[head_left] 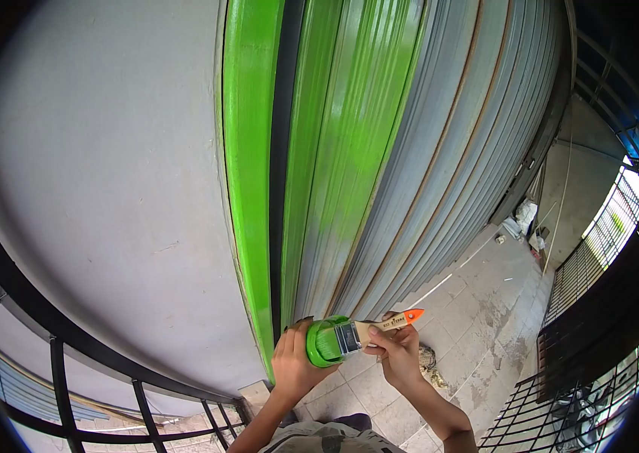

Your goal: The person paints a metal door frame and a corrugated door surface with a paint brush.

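My left hand is wrapped round a small tub of green paint at the lower middle. In my right hand is a flat paintbrush with a wooden handle and orange tip. The brush's metal band lies over the tub's rim, its green-coated bristles pointing left into the opening. Just beyond my hands rises a ribbed metal shutter. Its left panels are green on their upper part, streaky lower down, and the ribs to the right are bare grey. A bright green frame strip runs along the left.
A grey wall fills the left, with a black metal railing below it. The tiled floor has stains and a rag near my right forearm. Plastic bags lie by the shutter's far end. Black grilles stand at right.
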A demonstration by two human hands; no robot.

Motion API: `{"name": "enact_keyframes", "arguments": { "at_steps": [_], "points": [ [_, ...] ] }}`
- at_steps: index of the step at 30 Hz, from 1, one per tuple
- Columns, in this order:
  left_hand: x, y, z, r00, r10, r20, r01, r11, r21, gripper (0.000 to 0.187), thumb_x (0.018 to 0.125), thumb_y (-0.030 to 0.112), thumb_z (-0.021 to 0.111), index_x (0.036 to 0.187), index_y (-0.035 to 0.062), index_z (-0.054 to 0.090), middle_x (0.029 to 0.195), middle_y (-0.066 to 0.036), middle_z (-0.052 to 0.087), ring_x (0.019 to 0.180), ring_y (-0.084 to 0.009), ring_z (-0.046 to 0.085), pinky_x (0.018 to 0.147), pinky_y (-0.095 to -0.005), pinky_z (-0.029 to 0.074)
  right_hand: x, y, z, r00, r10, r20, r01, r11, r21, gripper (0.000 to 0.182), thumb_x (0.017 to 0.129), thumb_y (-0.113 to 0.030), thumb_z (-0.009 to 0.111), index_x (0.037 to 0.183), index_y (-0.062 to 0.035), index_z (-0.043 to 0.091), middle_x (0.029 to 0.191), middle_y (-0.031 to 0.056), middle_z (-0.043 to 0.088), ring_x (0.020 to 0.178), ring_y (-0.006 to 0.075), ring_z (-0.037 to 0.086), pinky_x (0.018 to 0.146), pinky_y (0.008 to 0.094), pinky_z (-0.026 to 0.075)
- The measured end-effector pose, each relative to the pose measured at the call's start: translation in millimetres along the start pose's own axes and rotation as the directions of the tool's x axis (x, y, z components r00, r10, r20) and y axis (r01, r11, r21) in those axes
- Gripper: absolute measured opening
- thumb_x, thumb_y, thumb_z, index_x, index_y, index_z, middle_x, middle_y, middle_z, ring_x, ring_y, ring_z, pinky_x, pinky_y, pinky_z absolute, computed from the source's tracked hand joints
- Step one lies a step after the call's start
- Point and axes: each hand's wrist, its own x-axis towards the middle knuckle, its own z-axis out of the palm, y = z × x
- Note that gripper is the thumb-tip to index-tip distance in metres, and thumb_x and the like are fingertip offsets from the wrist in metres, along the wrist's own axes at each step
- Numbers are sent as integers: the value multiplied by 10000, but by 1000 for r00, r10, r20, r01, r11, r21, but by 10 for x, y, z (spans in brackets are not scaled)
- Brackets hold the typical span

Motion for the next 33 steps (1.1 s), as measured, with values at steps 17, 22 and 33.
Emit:
{"name": "enact_keyframes", "arguments": {
  "at_steps": [17,22,33],
  "points": [
    [-190,-346,-41,956,-279,90,291,939,-184,929,472,358,955,1211,-24,542,1039,-163,649,919,-314,681,789,-394,553,1130,112,113,97,-396,913,701,-624,-345,201,805,-53,700,918,-91,538,1128,107,698,957,239,715,756,297,611],
    [-217,-364,-52,954,-290,77,300,936,-184,935,465,356,956,1211,-28,543,1032,-168,647,911,-321,680,786,-395,554,1407,-253,271,24,-385,922,647,-697,-308,217,799,-65,719,919,-97,540,1105,107,704,946,244,718,743,306,618],
    [-201,-350,-50,959,-269,92,283,935,-215,938,461,346,959,1212,-29,540,1035,-170,655,918,-322,684,798,-392,554,1446,466,-106,55,-285,957,611,-749,-258,144,843,-157,667,929,-158,552,1192,99,658,954,208,704,755,271,608]
  ]
}}
